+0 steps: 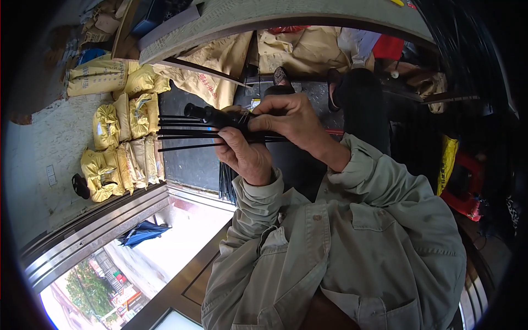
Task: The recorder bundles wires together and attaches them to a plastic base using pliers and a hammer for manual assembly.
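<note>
Before my chest, both hands are on a black tubular piece (215, 116) with a knobbed end pointing left. Several thin black rods (181, 147) run out to the left from beneath it, like the ribs of an umbrella frame. My left hand (246, 158) is closed around the rods and the piece from below, its thumb pressed along the near side. From the right, my right hand (291, 121) pinches at the right end of the piece with thumb and forefinger. Whatever lies between those fingertips is too small to make out.
Stacked yellow sacks (107, 126) line the wall at left. A workbench (308, 14) crosses the far side, with brown paper sacks (302, 52) below it. Long black rods (467, 49) hang at far right. A blue umbrella (144, 233) lies beyond the doorway, lower left.
</note>
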{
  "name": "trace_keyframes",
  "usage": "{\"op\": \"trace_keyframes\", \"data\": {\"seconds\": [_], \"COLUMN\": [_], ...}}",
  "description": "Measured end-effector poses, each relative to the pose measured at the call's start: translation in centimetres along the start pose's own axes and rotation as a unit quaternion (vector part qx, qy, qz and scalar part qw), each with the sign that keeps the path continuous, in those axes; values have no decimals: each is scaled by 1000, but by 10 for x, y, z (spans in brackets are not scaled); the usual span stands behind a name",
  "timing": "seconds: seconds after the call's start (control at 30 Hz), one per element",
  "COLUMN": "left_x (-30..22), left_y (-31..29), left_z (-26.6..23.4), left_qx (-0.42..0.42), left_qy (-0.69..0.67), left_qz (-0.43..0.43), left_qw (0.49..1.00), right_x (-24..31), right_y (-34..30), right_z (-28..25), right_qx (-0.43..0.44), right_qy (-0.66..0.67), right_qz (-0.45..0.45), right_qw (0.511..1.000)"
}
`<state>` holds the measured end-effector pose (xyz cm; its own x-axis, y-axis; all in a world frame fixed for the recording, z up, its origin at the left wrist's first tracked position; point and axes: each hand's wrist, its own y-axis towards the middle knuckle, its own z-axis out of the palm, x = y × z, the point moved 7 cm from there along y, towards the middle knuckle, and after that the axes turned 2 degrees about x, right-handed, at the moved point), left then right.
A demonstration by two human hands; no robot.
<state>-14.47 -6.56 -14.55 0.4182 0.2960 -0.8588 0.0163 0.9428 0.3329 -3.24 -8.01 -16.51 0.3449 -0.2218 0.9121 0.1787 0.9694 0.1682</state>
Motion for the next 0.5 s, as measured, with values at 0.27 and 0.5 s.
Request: {"op": "trace_keyframes", "data": {"seconds": [0.27, 0.5], "left_x": [2, -11], "left_y": [-2, 3], "left_z": [4, 14], "left_qx": [-31, 66], "left_qy": [6, 73], "left_qz": [-20, 1], "left_qw": [999, 995], "right_x": [16, 17], "right_y": [-20, -22], "right_z": [9, 18], "right_qx": [-75, -28], "right_qy": [-80, -66], "right_qz": [-51, -129], "right_qw": [993, 989]}}
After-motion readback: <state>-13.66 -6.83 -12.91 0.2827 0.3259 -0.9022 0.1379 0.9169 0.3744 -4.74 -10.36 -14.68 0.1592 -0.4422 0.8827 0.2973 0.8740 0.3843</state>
